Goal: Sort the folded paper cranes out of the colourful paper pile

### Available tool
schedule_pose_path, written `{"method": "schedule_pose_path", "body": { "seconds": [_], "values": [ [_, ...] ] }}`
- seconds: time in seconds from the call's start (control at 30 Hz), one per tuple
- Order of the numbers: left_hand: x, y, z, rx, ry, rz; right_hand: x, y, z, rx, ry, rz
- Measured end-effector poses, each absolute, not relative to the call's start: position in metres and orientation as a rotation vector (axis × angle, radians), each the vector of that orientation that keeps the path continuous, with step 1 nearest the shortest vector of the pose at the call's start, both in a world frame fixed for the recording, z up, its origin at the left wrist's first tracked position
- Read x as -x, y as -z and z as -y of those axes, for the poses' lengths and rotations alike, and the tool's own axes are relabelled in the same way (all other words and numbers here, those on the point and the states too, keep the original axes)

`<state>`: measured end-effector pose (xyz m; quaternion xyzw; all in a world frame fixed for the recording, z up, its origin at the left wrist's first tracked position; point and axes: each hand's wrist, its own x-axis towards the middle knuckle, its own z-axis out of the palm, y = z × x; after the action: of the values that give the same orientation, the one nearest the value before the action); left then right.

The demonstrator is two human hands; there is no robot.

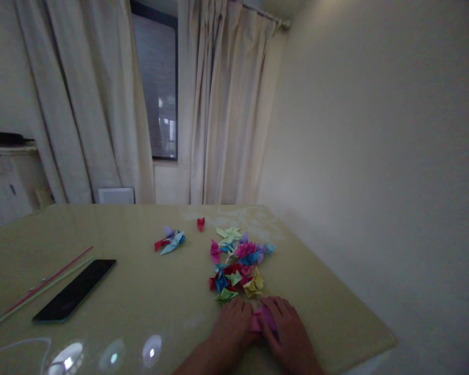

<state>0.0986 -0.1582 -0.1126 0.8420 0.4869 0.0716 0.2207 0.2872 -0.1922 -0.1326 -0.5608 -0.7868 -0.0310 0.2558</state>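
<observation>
Near the front of the table, a piece of pink and purple folded paper (257, 321) lies between my two hands. My left hand (234, 322) presses its curled fingers against the paper's left side. From the right, my right hand (288, 329) grips it, thumb along the near side and fingers over the far edge. Part of the paper is hidden under the hands. Just beyond my fingers sits a pile of origami pieces (234, 276) in red, blue, green and yellow. Behind it, more folded pieces (244, 250) in pink, purple, blue and pale green spread out.
A smaller origami cluster (172, 240) and a single red piece (200, 224) lie farther back. On the left are a black phone (76, 290), thin pink and green sticks (50, 281) and a white cable (27, 341). The table (336, 307) ends beside the right wall.
</observation>
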Motion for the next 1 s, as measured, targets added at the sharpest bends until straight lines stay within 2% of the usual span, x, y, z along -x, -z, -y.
{"method": "schedule_pose_path", "body": {
  "seconds": [0.27, 0.7, 1.0],
  "values": [
    [-0.084, 0.096, 0.165, -2.280, -0.197, -1.242, -0.284, 0.128, 0.192, 1.541, 0.066, 2.175],
    [-0.073, 0.110, 0.165, -2.249, -0.376, -1.164, -0.278, 0.129, 0.198, 1.516, -0.031, 2.179],
    [-0.082, 0.136, 0.156, -2.542, -0.266, -1.138, -0.291, 0.140, 0.195, 1.274, -0.074, 2.096]
  ]
}}
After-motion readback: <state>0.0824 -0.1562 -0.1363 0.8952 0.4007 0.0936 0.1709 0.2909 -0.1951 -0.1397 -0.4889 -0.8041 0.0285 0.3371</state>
